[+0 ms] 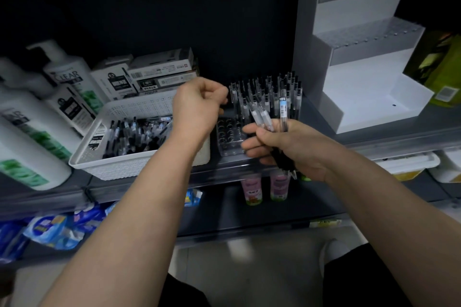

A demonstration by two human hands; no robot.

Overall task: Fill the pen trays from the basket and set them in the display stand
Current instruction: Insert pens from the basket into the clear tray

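Head view: pen bundle [269,118] clasped amid right-hand fingers [250,144]

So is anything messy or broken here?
Nothing looks spilled or broken. The pens in the basket lie jumbled every way, while those in the tray stand upright; its front holes are empty.

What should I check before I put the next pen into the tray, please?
1. The right hand holds spare pens: ok.
2. The tray has free holes in its front rows: ok.
3. The left hand pinches a pen: cannot tell.
4. The basket has more pens: ok.
5. The tray is full enough for the display stand: not ok.
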